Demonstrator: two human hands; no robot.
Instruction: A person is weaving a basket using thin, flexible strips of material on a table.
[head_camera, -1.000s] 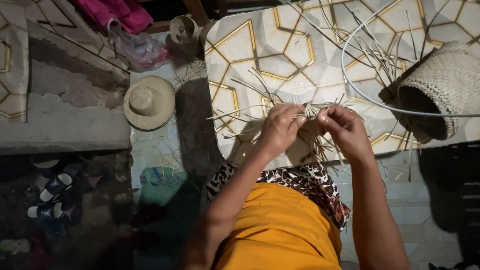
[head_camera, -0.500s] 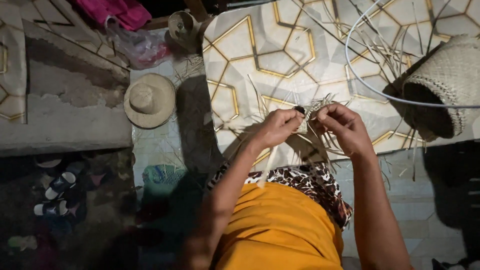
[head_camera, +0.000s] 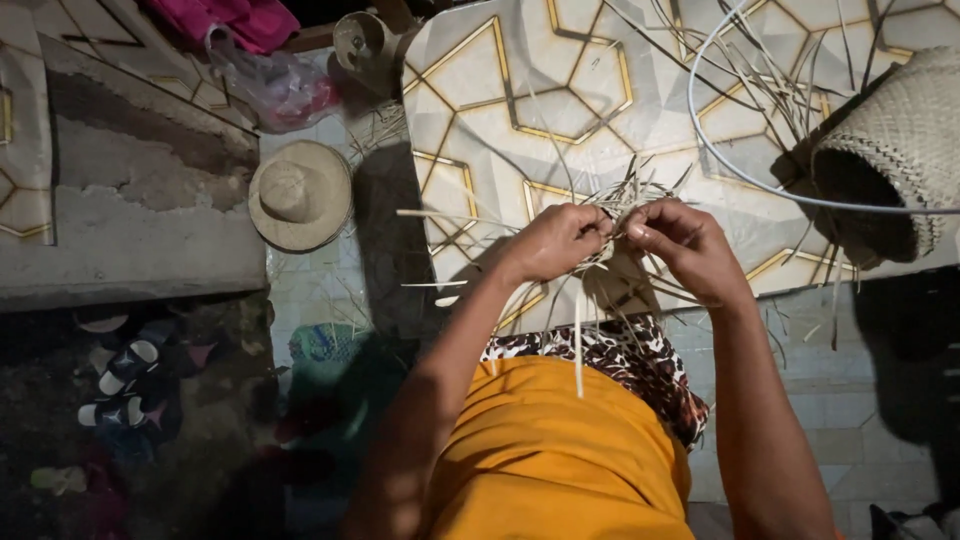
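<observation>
— Head view check: what do your hands hold?

— Your left hand (head_camera: 553, 240) and right hand (head_camera: 680, 243) are both closed, fingers pinched on a bundle of pale straw strips (head_camera: 612, 205), meeting just above your lap. Loose strip ends fan out above the knuckles; one long strip hangs down over your orange garment (head_camera: 550, 460).

— Surroundings?

— You work over a patterned floor mat (head_camera: 500, 90). A woven basket (head_camera: 895, 150) lies tipped at right. A straw hat (head_camera: 300, 195) sits well apart at left.
</observation>
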